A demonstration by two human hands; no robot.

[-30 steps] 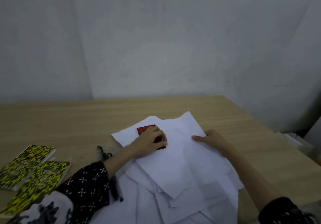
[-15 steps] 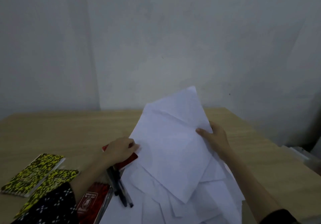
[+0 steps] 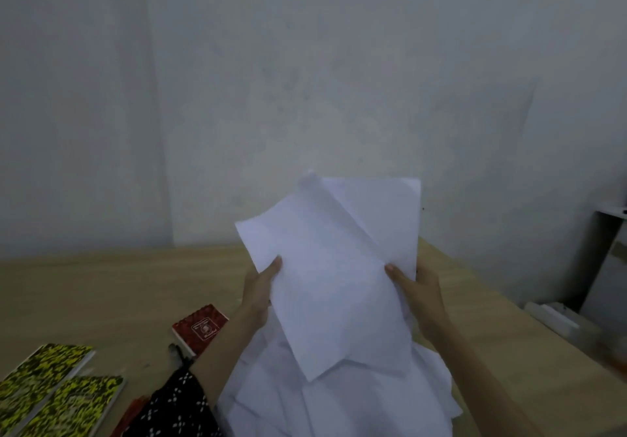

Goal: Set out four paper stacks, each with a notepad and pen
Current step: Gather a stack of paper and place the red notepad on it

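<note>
Notepads first: we count two yellow-black notepads (image 3: 51, 392) front left, one red notepad (image 3: 200, 326) behind them. Loose white paper pile (image 3: 339, 402) sprawls on the wooden table (image 3: 101, 294). Above it, our left hand (image 3: 259, 292) and right hand (image 3: 419, 292) pinch a few raised white sheets (image 3: 336, 277), thumbs on top.

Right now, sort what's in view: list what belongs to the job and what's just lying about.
For the job: held sheets, left hand, right hand, paper pile, red notepad, yellow notepads, pen.
Lying about: white objects beyond the table's right edge.
</note>
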